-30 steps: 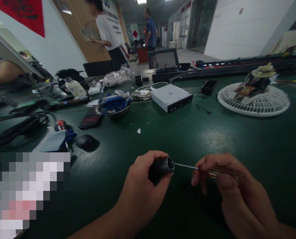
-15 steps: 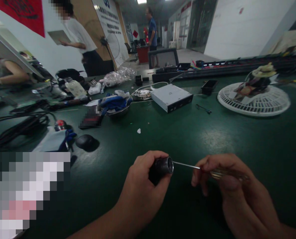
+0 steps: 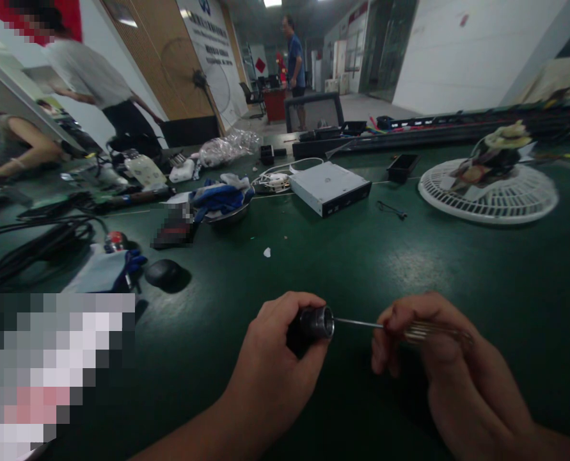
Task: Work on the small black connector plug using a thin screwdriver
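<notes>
Head view shows the left hand (image 3: pixel 270 362) wrapped around 1 dark, hollow cylinder (image 3: pixel 317 322) above a green table (image 3: pixel 313 256), its open end facing the right hand (image 3: pixel 462 381), which grips 1 screwdriver (image 3: pixel 359 323). Work at the cylinder's mouth appears underway; whether the tip sits inside is unclear. The next move calls for steady alignment.

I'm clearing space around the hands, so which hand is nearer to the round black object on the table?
Left hand: it is just right of the black object and closer to the wearer. The right hand is much farther right.
</notes>
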Demonstrator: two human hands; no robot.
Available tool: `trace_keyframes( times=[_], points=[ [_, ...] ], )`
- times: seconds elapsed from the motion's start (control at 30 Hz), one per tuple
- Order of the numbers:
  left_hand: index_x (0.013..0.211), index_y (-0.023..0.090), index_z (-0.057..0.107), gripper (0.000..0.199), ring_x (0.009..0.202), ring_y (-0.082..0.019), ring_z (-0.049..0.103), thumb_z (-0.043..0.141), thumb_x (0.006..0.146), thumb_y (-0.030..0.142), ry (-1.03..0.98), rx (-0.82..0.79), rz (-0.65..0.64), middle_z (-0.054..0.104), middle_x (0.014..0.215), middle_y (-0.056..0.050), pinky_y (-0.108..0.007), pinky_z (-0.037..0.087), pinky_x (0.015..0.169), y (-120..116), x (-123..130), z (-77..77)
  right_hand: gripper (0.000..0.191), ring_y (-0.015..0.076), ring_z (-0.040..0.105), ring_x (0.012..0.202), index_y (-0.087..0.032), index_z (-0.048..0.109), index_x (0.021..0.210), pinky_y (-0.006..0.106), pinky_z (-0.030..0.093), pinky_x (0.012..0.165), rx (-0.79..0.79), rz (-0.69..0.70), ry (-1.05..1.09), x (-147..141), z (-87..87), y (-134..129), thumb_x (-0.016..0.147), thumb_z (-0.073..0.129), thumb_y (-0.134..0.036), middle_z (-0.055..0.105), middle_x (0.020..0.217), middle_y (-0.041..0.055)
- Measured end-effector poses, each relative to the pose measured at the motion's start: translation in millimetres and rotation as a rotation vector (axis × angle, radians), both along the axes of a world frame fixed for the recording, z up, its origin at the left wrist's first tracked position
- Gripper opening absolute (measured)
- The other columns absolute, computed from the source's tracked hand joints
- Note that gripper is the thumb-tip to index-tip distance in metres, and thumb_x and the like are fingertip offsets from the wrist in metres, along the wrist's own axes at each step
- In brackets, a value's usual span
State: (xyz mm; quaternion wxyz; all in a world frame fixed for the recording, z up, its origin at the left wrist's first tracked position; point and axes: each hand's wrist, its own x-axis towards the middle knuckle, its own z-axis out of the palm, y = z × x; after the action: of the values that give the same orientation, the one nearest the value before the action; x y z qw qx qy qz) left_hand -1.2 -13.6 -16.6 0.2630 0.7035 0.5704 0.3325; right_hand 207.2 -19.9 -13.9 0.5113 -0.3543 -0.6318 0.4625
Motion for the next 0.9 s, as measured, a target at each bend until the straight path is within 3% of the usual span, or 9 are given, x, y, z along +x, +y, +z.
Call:
trace_keyframes(
  times=[0.13,0.27,0.37,0.6,0.77,0.9],
  points=[
    [0.103,0.028,0.064,0.027,0.089,-0.022,0.067,0.065,0.082,0.011,-0.001,0.011,-0.013,0.071,0.097,0.000,-0.041,0.055,0.078,-0.4,1.0,0.6,0.030,0.0134,0.065,0.065,-0.027,0.060,0.101,0.023,0.051,0.055,-0.086,0.042,0.071,-0.4,0.0,1.0,0.108,0.034,-0.041,0.068,0.079,0.0001],
    [0.108,0.028,0.063,0.031,0.092,-0.022,0.068,0.066,0.082,0.011,-0.018,0.010,0.014,0.071,0.100,0.000,-0.041,0.055,0.080,0.0,1.5,-2.7,0.020,0.0136,0.068,0.077,-0.031,0.060,0.113,0.023,0.054,0.062,0.052,0.087,0.033,1.9,-3.0,-0.9,0.107,0.041,-0.037,0.068,0.094,0.0006],
    [0.107,0.028,0.063,0.031,0.092,-0.022,0.068,0.067,0.082,0.012,-0.016,0.010,0.018,0.071,0.099,0.000,-0.042,0.054,0.081,0.0,1.8,-3.4,0.020,0.0131,0.067,0.079,-0.033,0.060,0.116,0.024,0.055,0.068,0.063,0.072,-0.033,3.8,-4.4,-1.1,0.107,0.043,-0.036,0.066,0.098,0.0004],
    [0.100,0.026,0.065,0.029,0.087,-0.022,0.066,0.067,0.078,0.007,0.033,0.063,-0.057,0.070,0.095,0.001,-0.041,0.051,0.077,-1.9,2.2,3.1,0.037,0.0144,0.059,0.056,-0.025,0.059,0.093,0.024,0.047,0.052,-0.060,-0.017,-0.016,0.5,2.5,0.5,0.106,0.034,-0.049,0.062,0.064,-0.0005],
    [0.103,0.027,0.064,0.033,0.090,-0.022,0.064,0.065,0.078,0.005,0.034,0.077,-0.059,0.070,0.098,0.000,-0.040,0.051,0.078,-0.9,0.8,2.3,0.026,0.0150,0.065,0.068,-0.028,0.060,0.104,0.024,0.052,0.058,-0.019,0.042,0.065,-1.3,0.0,-1.8,0.107,0.039,-0.041,0.070,0.082,0.0013],
    [0.105,0.027,0.064,0.032,0.091,-0.022,0.065,0.064,0.080,0.007,0.007,0.060,-0.027,0.070,0.098,0.000,-0.040,0.051,0.079,0.6,0.3,1.3,0.017,0.0140,0.065,0.072,-0.031,0.060,0.111,0.025,0.052,0.062,0.082,0.043,-0.052,1.1,-2.4,-2.0,0.106,0.044,-0.036,0.067,0.089,0.0008]
  ],
)
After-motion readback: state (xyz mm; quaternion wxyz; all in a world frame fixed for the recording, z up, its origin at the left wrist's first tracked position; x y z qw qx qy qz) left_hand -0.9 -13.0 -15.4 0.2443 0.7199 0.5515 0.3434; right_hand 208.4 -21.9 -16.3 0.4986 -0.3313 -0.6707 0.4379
